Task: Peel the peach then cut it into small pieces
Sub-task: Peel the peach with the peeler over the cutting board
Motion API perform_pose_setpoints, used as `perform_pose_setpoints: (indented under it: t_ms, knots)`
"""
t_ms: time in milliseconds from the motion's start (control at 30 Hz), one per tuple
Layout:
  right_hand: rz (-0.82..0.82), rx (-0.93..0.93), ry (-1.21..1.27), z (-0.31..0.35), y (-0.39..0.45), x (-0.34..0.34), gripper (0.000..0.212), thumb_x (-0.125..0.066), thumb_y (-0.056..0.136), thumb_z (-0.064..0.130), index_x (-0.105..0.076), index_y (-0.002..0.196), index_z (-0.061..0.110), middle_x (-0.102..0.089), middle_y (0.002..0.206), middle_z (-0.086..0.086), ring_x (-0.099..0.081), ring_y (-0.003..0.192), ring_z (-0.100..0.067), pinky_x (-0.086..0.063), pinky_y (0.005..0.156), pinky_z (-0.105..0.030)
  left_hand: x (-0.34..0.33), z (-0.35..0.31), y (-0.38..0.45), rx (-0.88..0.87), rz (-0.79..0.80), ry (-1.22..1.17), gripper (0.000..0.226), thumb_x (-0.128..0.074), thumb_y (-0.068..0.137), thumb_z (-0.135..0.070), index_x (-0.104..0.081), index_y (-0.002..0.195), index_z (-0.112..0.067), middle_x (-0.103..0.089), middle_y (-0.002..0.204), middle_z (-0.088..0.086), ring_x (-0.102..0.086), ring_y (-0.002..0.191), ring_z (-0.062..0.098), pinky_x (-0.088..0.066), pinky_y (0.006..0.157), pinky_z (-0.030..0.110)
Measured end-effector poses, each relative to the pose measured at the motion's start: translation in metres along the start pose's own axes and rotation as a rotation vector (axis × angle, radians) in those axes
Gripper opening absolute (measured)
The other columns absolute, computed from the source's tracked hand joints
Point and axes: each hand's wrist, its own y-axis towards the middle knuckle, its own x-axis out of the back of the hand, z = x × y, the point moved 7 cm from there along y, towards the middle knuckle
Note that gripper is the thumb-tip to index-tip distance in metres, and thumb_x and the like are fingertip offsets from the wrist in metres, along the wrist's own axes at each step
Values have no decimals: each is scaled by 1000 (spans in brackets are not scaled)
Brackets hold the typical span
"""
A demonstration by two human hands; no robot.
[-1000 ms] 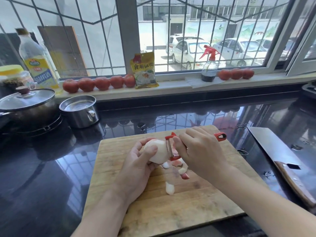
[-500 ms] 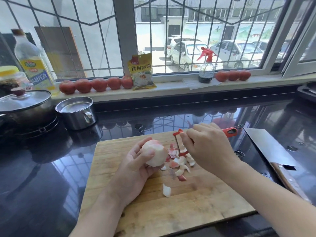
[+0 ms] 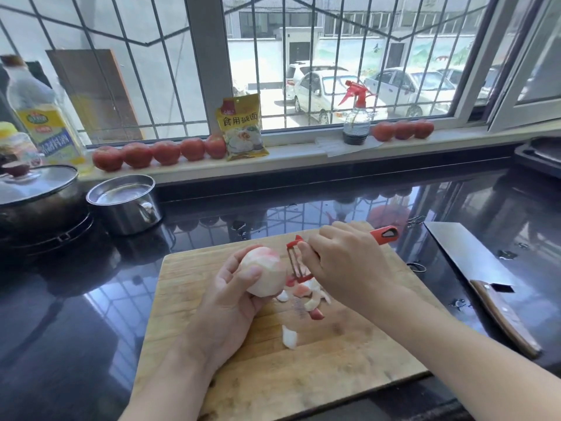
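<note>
A mostly peeled, pale peach (image 3: pixel 265 270) with faint pink patches is held above the wooden cutting board (image 3: pixel 334 369) by my left hand (image 3: pixel 230 302), thumb across its front. My right hand (image 3: pixel 349 262) grips a red-handled peeler (image 3: pixel 299 262), whose blade stands just right of the peach. Strips of pink and white peel (image 3: pixel 306 294) lie on the board below the peeler, and one loose piece (image 3: pixel 289 337) lies nearer to me.
A cleaver (image 3: pixel 476 275) with a wooden handle lies on the black counter right of the board. A steel pot (image 3: pixel 126 205) and a lidded pan (image 3: pixel 36 196) stand at the left. Tomatoes (image 3: pixel 161 151), a yellow packet (image 3: pixel 241 129) and a spray bottle (image 3: pixel 355 117) line the sill.
The peeler came off the peach, swung right, then returned beside it. My left hand turned the peach, showing pinker patches. More peel lies on the board.
</note>
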Motion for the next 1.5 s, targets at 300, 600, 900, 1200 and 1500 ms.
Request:
perform_pose_setpoints:
  t_ms: [300, 600, 900, 1200, 1500]
  knots:
    - [135, -61, -235, -25, -9, -5, 46, -38, 105, 35, -66, 71, 21, -64, 70, 1, -59, 70, -24, -33, 66, -34, 4, 4, 5, 67, 36, -93, 71, -78, 71, -16, -58, 139, -6, -64, 123, 18, -62, 113, 38, -56, 99, 47]
    - [-12, -149, 72, -2, -7, 10, 46, -38, 105, 38, -62, 69, 21, -56, 65, 7, -51, 65, -16, -44, 67, -34, 7, 6, 2, 83, 7, -262, 61, -61, 75, -8, -57, 136, -1, -66, 109, 21, -65, 103, 36, -40, 116, 55]
    - [-83, 1, 146, 39, -3, 5, 41, -49, 103, 31, -60, 67, 17, -53, 65, 4, -46, 63, -16, -39, 64, -32, -4, 1, 1, 64, 75, -113, 68, -69, 79, -12, -47, 141, 6, -63, 117, 21, -65, 102, 29, -57, 90, 40]
    - [-21, -109, -93, -34, 3, -8, 52, -35, 104, 38, -60, 63, 18, -56, 63, 1, -52, 61, -23, -38, 63, -37, 4, 4, 0, 46, -34, -94, 72, -78, 67, -19, -56, 133, -2, -68, 107, 15, -65, 102, 35, -54, 99, 45]
    - [-99, -129, 117, -28, -7, 14, 53, -38, 108, 37, -63, 67, 15, -53, 62, 4, -48, 61, -18, -41, 62, -37, 0, 3, 0, 1, -90, -8, 73, -65, 89, -52, -56, 133, 6, -70, 110, 25, -71, 103, 39, -63, 82, 38]
